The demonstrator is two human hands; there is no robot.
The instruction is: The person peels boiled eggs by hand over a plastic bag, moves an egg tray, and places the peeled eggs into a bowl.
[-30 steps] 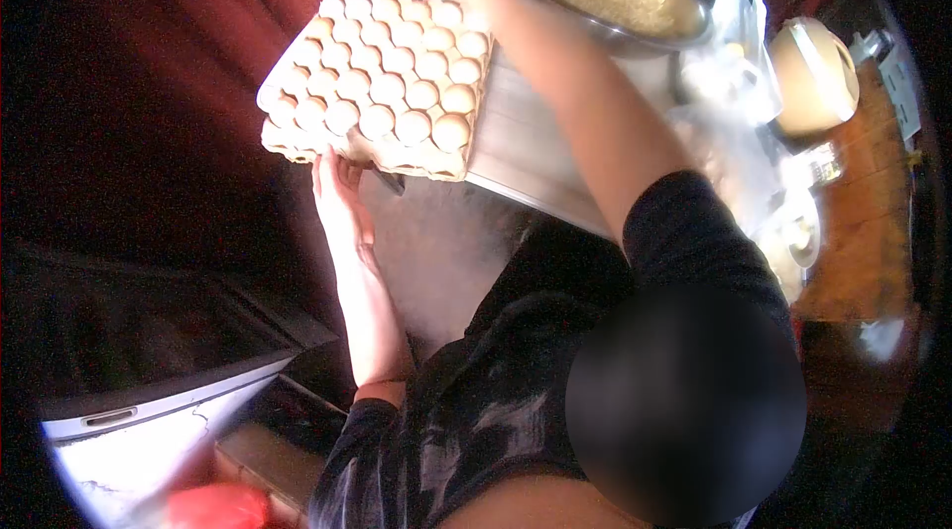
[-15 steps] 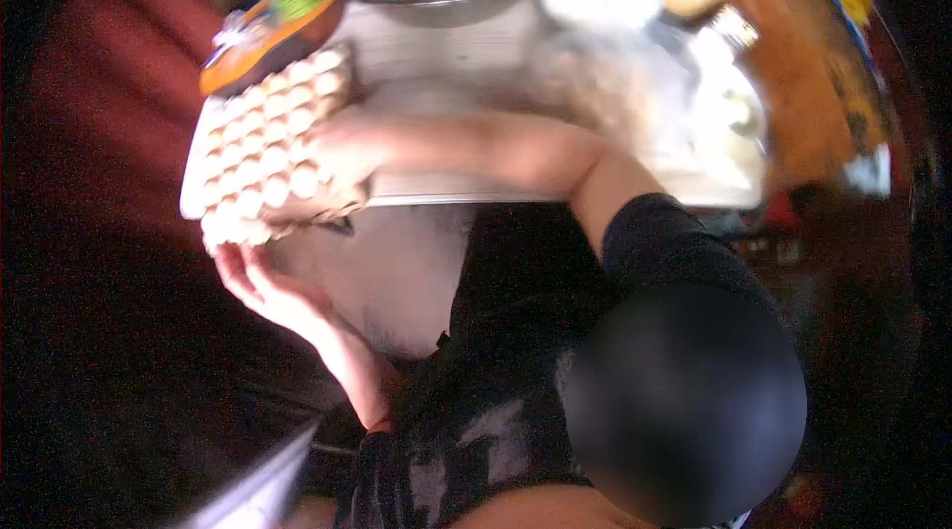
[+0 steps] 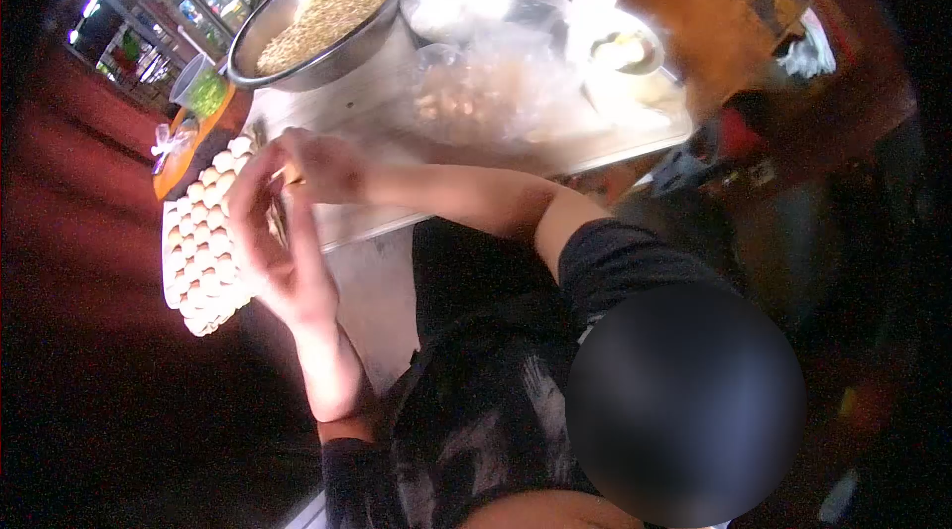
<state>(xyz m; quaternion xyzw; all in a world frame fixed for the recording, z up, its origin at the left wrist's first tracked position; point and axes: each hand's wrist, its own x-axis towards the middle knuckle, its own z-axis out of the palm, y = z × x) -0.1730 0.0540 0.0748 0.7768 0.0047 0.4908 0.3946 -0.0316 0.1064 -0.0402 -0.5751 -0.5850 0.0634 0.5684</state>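
Observation:
My left hand is raised beside the eggs, its fingers and thumb curved round towards my right hand. The two hands meet at their fingertips, above the table's near left corner. Between the fingertips shows a small orange-brown thing, too blurred to name. My right hand is smeared and its fingers are bent inward. Rows of pale eggs fill a tray at the table's left end, partly covered by my left hand.
A metal bowl of grain-like bits stands at the back left. Near it are a clear cup with green contents and an orange-edged dark object. A clear plastic bag and a bowl with pale pieces lie rightward on the white table.
My left hand has left the egg tray's near edge and come up to my right hand. My right hand has moved off the tray's right side. The view has turned.

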